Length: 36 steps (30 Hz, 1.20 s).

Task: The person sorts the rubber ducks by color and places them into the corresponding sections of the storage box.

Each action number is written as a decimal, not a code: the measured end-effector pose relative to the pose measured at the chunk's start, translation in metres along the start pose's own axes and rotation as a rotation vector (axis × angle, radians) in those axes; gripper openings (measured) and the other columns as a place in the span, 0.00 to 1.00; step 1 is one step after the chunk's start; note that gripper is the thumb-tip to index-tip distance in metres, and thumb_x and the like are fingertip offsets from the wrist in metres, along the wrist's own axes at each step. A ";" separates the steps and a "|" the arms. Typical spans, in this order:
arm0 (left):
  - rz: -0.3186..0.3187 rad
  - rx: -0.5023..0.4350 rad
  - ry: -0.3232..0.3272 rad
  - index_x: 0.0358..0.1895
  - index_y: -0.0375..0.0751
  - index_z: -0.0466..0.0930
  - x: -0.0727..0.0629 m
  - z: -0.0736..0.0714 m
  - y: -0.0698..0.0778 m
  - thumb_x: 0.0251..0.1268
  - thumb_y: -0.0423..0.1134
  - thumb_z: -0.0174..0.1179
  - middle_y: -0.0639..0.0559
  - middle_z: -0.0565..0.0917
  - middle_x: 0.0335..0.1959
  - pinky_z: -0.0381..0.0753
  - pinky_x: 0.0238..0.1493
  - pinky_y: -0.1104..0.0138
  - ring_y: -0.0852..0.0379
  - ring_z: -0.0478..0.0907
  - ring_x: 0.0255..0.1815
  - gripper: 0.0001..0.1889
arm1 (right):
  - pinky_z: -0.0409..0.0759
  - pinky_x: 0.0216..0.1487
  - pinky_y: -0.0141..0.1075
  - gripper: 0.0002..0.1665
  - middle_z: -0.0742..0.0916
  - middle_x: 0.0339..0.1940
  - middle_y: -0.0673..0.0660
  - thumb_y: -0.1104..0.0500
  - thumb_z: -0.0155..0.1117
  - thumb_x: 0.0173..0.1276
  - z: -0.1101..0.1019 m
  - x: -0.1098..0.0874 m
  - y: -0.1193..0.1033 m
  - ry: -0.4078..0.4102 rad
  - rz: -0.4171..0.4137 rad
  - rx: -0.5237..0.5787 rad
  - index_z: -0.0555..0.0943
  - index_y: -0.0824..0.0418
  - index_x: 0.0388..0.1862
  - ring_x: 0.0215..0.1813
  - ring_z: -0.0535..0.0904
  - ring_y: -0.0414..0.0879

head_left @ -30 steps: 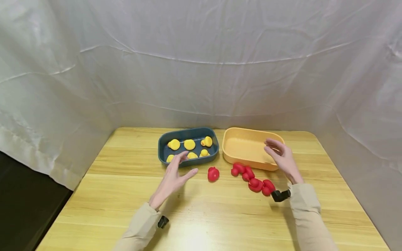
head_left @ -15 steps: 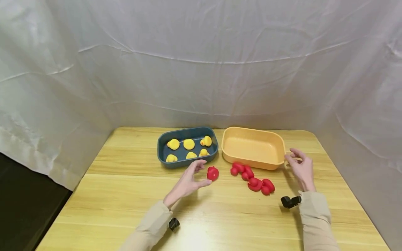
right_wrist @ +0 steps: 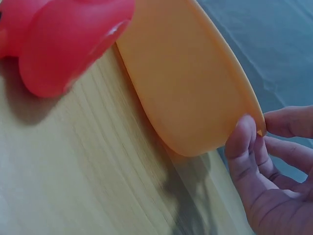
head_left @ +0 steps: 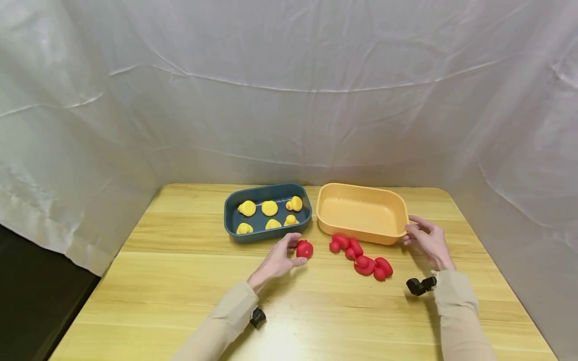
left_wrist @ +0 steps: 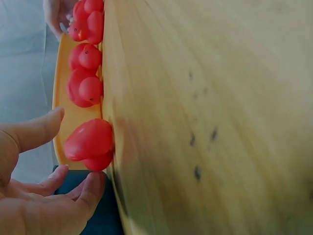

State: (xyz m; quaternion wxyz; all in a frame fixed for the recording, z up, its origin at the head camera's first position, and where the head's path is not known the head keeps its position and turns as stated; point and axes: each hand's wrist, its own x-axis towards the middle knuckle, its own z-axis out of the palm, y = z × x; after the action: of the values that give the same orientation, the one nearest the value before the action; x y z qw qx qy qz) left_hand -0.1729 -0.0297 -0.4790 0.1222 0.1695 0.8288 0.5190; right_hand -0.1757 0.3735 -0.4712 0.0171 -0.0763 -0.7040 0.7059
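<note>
My left hand (head_left: 276,259) is beside a single red rubber duck (head_left: 305,249) on the table, its thumb and fingers spread to either side of the toy. In the left wrist view the thumb stands apart from this duck (left_wrist: 89,142), while the fingertips come close to its lower edge. At the right end of an orange plastic tray (head_left: 356,234), my right hand (head_left: 431,245) pinches the rim. The right wrist view has its thumb (right_wrist: 243,134) on one side of the tray wall and a finger on the other. The tray holds nothing.
Several red rubber ducks (head_left: 365,265) lie in a slanting row before the orange tray. To its left, a dark blue tray (head_left: 230,213) holds several yellow rubber ducks (head_left: 269,208). Grey-white sheeting (head_left: 289,100) hangs behind the wooden table (head_left: 325,316).
My left hand has moved right, from in front of the blue tray to the single red duck. My right hand has shifted from over the orange tray to its right end and taken the rim.
</note>
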 end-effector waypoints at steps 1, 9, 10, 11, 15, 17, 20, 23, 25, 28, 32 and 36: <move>-0.007 0.002 0.000 0.68 0.29 0.67 0.001 0.000 -0.001 0.61 0.31 0.70 0.33 0.77 0.63 0.75 0.69 0.48 0.38 0.76 0.64 0.33 | 0.87 0.33 0.28 0.39 0.85 0.31 0.45 0.67 0.58 0.75 -0.001 0.001 0.000 -0.012 0.001 0.011 0.53 0.80 0.76 0.30 0.85 0.37; -0.040 0.024 -0.019 0.67 0.28 0.68 0.007 0.000 -0.005 0.63 0.29 0.68 0.33 0.78 0.62 0.77 0.67 0.49 0.41 0.77 0.60 0.30 | 0.88 0.37 0.30 0.41 0.88 0.31 0.48 0.69 0.61 0.72 -0.008 0.005 -0.003 -0.055 0.057 0.072 0.54 0.77 0.77 0.30 0.86 0.39; -0.044 0.021 -0.021 0.67 0.28 0.68 0.007 0.000 -0.005 0.63 0.29 0.67 0.33 0.78 0.63 0.77 0.67 0.49 0.41 0.77 0.60 0.30 | 0.88 0.37 0.30 0.41 0.88 0.31 0.49 0.70 0.61 0.71 -0.009 0.005 -0.003 -0.059 0.069 0.083 0.54 0.76 0.77 0.30 0.86 0.40; -0.045 0.018 -0.023 0.67 0.28 0.68 0.008 0.000 -0.005 0.64 0.29 0.66 0.33 0.78 0.63 0.77 0.67 0.49 0.41 0.77 0.60 0.29 | 0.89 0.37 0.30 0.41 0.88 0.31 0.49 0.70 0.61 0.71 -0.009 0.006 -0.004 -0.065 0.080 0.093 0.55 0.75 0.78 0.30 0.86 0.40; -0.047 0.012 -0.032 0.67 0.28 0.68 0.009 -0.001 -0.005 0.65 0.28 0.65 0.33 0.77 0.64 0.76 0.68 0.49 0.41 0.76 0.60 0.28 | 0.89 0.38 0.31 0.33 0.88 0.33 0.51 0.71 0.61 0.71 -0.013 0.008 -0.005 -0.094 0.108 0.144 0.67 0.66 0.74 0.31 0.87 0.42; -0.044 0.009 -0.038 0.67 0.27 0.68 0.010 -0.001 -0.006 0.65 0.27 0.64 0.33 0.78 0.64 0.77 0.67 0.49 0.42 0.76 0.60 0.28 | 0.89 0.39 0.31 0.26 0.89 0.33 0.52 0.71 0.61 0.71 -0.015 0.010 -0.005 -0.123 0.117 0.180 0.73 0.60 0.67 0.31 0.87 0.42; -0.030 0.010 -0.044 0.66 0.26 0.69 0.011 -0.002 -0.007 0.64 0.26 0.64 0.32 0.78 0.63 0.77 0.66 0.49 0.41 0.77 0.58 0.27 | 0.89 0.39 0.32 0.20 0.90 0.34 0.55 0.71 0.59 0.72 -0.018 0.012 -0.005 -0.166 0.141 0.234 0.77 0.54 0.58 0.32 0.88 0.44; -0.015 0.007 -0.047 0.65 0.24 0.69 0.011 -0.002 -0.008 0.64 0.26 0.64 0.31 0.79 0.62 0.78 0.65 0.49 0.41 0.77 0.57 0.27 | 0.89 0.38 0.32 0.19 0.91 0.34 0.57 0.72 0.57 0.74 -0.021 0.015 -0.005 -0.198 0.172 0.279 0.77 0.51 0.55 0.31 0.89 0.45; -0.009 0.013 -0.047 0.65 0.23 0.69 0.012 -0.002 -0.008 0.64 0.26 0.64 0.31 0.79 0.61 0.78 0.64 0.48 0.41 0.77 0.57 0.27 | 0.89 0.38 0.32 0.20 0.91 0.33 0.58 0.72 0.56 0.74 -0.022 0.016 -0.005 -0.210 0.187 0.294 0.77 0.51 0.55 0.31 0.89 0.46; -0.012 0.015 -0.049 0.65 0.23 0.70 0.012 -0.002 -0.008 0.64 0.26 0.64 0.31 0.79 0.61 0.78 0.64 0.48 0.41 0.77 0.57 0.27 | 0.89 0.38 0.32 0.21 0.91 0.34 0.58 0.72 0.56 0.74 -0.023 0.017 -0.006 -0.213 0.205 0.301 0.76 0.51 0.57 0.31 0.89 0.46; -0.007 0.013 -0.058 0.66 0.23 0.69 0.012 -0.002 -0.008 0.65 0.27 0.64 0.31 0.78 0.61 0.77 0.65 0.48 0.41 0.76 0.57 0.27 | 0.89 0.38 0.32 0.22 0.91 0.34 0.57 0.71 0.57 0.74 -0.023 0.017 -0.007 -0.201 0.217 0.292 0.75 0.50 0.59 0.31 0.89 0.45; 0.004 -0.021 -0.065 0.67 0.22 0.66 0.011 -0.002 -0.010 0.65 0.26 0.63 0.30 0.76 0.61 0.76 0.67 0.47 0.39 0.76 0.59 0.28 | 0.89 0.38 0.32 0.21 0.91 0.34 0.57 0.71 0.58 0.73 -0.022 0.016 -0.007 -0.193 0.218 0.289 0.76 0.50 0.58 0.31 0.89 0.45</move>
State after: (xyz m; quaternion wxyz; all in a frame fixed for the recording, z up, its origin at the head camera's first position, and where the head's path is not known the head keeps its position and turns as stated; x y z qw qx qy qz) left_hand -0.1847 -0.0305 -0.4872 0.1499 0.1866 0.8186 0.5221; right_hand -0.1892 0.3975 -0.4658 -0.1163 -0.0810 -0.5814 0.8012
